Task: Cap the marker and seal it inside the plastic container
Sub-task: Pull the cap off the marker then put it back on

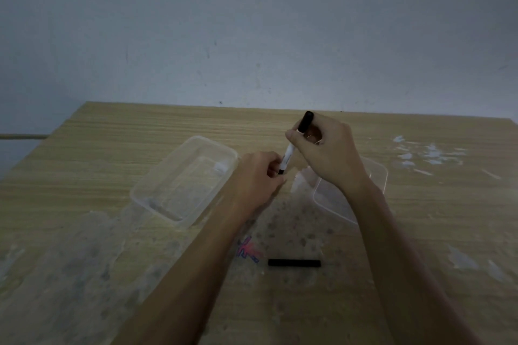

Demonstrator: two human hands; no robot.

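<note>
Centrally, holding a marker (288,152) tilted above the wooden surface (98,148): right hand (328,154) with fingers closed around the black upper end near the middle of the frame, left hand (258,176) pinching the lower end, its fingers curled tight. Cannot tell whether the black upper piece is the cap or the barrel's end. Lying left of the hands, a clear plastic container (182,179), open and upright. Showing partly behind the right wrist, a second clear piece (375,173), possibly the lid. Resting lower centre, apart from both hands, a black stick-like piece (294,263) beside coloured scribbles (248,251).
</note>
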